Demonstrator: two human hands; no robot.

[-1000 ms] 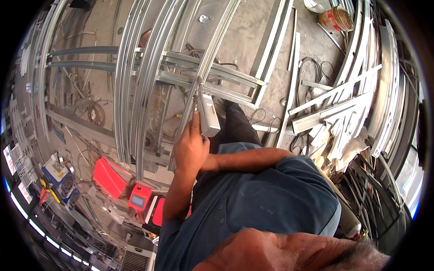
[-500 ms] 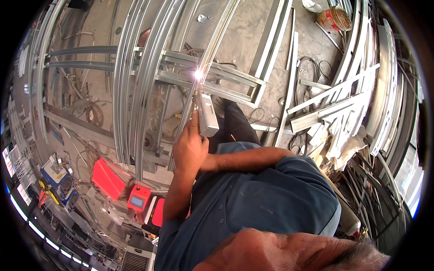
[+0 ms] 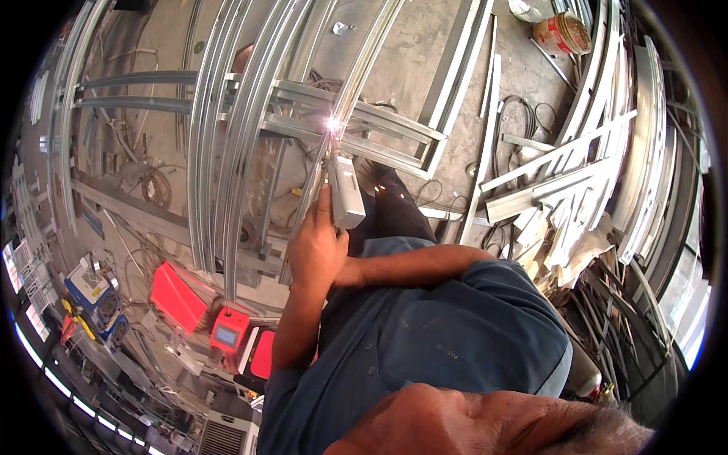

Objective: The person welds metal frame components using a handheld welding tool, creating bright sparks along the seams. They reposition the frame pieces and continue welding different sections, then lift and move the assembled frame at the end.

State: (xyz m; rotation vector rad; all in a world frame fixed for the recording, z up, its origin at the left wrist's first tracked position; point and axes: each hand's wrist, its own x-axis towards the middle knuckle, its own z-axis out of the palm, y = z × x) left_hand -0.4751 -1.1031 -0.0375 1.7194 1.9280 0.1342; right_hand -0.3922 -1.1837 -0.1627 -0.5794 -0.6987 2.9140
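Note:
A grey, boxy welding gun is in my left hand, whose fingers are wrapped round it with one stretched along its side. At the gun's tip burns a bright pinkish-white glow, where a long shiny steel channel crosses the metal crosspieces of a frame. My right forearm comes across from the right and passes under my left wrist. My right hand is hidden there, so its fingers and anything they hold do not show. Small sparks fly over my dark trouser leg.
More long channels run lengthwise on the left. At the lower left stand a red machine with a small screen, a red panel and a blue machine. Metal offcuts, cables and a bucket lie to the right.
The glow stays at nearly the same spot on the joint, and both arms barely shift. More sparks now show over my trouser leg.

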